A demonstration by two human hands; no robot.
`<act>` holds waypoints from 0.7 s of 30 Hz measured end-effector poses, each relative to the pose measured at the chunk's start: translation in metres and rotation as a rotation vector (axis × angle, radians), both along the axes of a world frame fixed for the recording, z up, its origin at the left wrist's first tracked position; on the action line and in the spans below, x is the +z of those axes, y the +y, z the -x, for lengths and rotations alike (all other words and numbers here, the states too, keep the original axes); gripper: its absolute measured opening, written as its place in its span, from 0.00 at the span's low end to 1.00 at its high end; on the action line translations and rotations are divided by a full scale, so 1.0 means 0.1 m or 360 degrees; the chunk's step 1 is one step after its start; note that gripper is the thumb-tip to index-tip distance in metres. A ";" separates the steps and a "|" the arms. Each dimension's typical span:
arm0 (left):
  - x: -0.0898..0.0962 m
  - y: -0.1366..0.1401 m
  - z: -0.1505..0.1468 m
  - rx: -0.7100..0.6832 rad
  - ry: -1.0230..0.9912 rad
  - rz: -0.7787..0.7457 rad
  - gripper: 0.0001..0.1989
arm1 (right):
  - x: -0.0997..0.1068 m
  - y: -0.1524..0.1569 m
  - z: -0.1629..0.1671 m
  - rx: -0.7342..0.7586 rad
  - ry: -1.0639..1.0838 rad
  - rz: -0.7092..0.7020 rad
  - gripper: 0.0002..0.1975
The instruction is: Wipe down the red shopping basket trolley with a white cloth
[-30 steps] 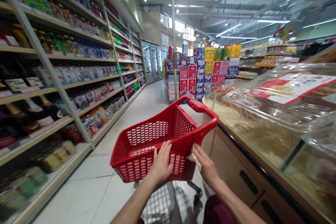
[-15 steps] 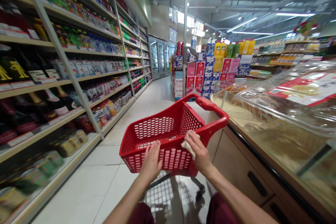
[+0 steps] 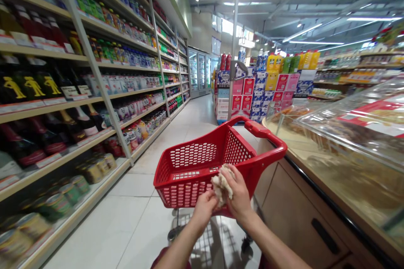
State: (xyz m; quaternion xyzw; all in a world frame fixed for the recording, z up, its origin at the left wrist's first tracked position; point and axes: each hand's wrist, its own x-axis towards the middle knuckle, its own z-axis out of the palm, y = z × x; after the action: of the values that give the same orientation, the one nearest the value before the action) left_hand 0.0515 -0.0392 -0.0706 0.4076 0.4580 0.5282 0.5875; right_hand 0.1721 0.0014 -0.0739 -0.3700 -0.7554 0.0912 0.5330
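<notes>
Crumpled cloth (image 3: 221,183) in front of red cart (image 3: 195,178) – right hand (image 3: 238,195) nearer, fingers clamped on it. Left hand (image 3: 205,209) at its lower-left edge, fingers together – can't tell if pinching. Bunched, no long axis.

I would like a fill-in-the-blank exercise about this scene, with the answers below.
1. The right hand holds a crumpled, pale cloth.
The shopping cart is coloured ____.
2. The bottle shelves stand at the picture's ____ side.
3. The display counter stands at its ____ side.

Answers: red; left; right.
</notes>
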 end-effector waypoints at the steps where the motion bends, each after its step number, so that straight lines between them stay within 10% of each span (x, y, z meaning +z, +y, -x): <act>1: 0.01 -0.02 -0.03 -0.0007 -0.0085 0.0027 0.19 | -0.07 -0.03 0.01 -0.0034 -0.0109 -0.0058 0.20; 7: 0.00 -0.08 -0.03 0.0041 -0.0207 0.0129 0.21 | -0.26 -0.29 0.09 -0.0017 -0.0767 0.0061 0.35; 12: -0.20 -0.08 0.05 0.0291 -0.0021 0.0188 0.15 | -0.13 -0.30 0.28 -0.0105 -0.0986 0.0327 0.25; 21: -0.36 -0.44 0.55 0.0386 -0.0035 0.0359 0.18 | -0.65 -0.43 0.81 0.0195 -0.0688 0.0402 0.29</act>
State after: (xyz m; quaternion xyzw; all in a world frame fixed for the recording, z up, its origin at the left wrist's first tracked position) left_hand -0.0033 -0.0831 -0.1064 0.2751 0.5538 0.5449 0.5663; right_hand 0.0907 -0.0415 -0.1392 -0.3982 -0.8554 0.1357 0.3021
